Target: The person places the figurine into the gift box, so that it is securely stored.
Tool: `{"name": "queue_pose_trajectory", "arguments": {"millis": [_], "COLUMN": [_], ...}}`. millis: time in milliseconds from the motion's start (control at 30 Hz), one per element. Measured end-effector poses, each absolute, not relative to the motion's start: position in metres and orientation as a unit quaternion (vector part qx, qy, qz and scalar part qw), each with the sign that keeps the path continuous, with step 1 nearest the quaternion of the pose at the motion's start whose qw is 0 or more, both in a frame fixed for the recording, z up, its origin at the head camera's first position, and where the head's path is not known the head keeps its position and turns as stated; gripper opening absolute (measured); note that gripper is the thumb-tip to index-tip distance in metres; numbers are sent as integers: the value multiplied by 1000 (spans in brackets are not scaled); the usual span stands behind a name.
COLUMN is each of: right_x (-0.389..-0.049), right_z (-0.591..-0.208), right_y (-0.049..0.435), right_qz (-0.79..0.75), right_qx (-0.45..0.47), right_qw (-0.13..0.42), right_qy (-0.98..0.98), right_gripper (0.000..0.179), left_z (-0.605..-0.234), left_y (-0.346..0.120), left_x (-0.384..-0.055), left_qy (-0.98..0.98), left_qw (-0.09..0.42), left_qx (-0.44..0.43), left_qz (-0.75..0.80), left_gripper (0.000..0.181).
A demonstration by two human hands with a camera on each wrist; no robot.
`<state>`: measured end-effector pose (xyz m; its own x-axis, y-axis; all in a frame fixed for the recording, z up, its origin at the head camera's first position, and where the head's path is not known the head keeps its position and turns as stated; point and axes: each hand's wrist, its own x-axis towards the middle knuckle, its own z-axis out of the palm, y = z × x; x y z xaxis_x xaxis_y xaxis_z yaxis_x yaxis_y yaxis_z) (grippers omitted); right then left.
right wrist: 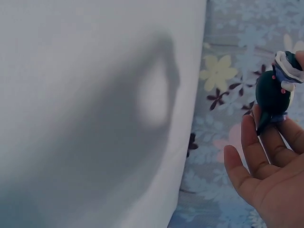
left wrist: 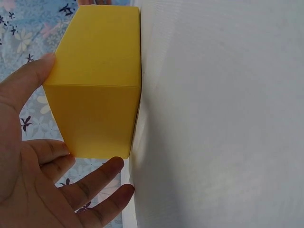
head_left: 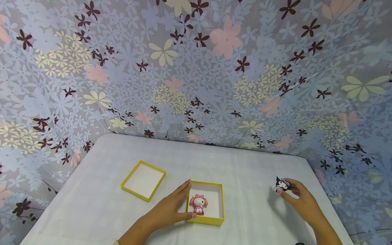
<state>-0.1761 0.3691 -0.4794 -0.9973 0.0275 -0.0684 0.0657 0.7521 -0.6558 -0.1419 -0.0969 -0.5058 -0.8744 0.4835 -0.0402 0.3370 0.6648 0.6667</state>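
Note:
A yellow box (head_left: 206,220) with a white inside sits open-topped on the table. In it lies a figurine (head_left: 198,203) with a white face and pink bow and dress. My left hand (head_left: 168,210) grips the box's left side between thumb and fingers; the left wrist view shows the box's plain yellow outside (left wrist: 95,52). Over the table's right side my right hand (head_left: 304,203) pinches a small black, white and purple figurine (head_left: 282,184) between thumb and fingers. From the right wrist, that figurine's dark back (right wrist: 270,95) shows above the fingers, with the thumb mostly out of frame.
A shallow yellow-rimmed lid (head_left: 143,181) lies inside-up to the left of the box. White cloth covers the table (head_left: 246,171), and a flowered cloth (head_left: 198,65) hangs behind it. Dark straps or mounts show at the wrists near the bottom edge.

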Motion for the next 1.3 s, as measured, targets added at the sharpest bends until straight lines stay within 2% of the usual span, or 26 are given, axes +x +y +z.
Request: {"name": "queue_pose_trajectory", "arguments": {"millis": [300, 700, 1300], "right_x": [-168, -165, -157], "right_z": [-466, -458, -462], "right_y": [346, 319, 277], "right_qz": [-365, -378, -387], "right_qx": [20, -16, -64], "right_qw": [30, 0, -30], "right_qy": [930, 926, 919], "right_gripper": [86, 79, 68], "left_z": [-504, -504, -507], "left_y": [-98, -98, -96], "left_x": [-142, -143, -144], "left_qy": [907, 907, 910], "left_qw": [114, 117, 116], "left_qx": [224, 222, 221], "left_qz": [338, 337, 332], "left_gripper": [103, 104, 104]}}
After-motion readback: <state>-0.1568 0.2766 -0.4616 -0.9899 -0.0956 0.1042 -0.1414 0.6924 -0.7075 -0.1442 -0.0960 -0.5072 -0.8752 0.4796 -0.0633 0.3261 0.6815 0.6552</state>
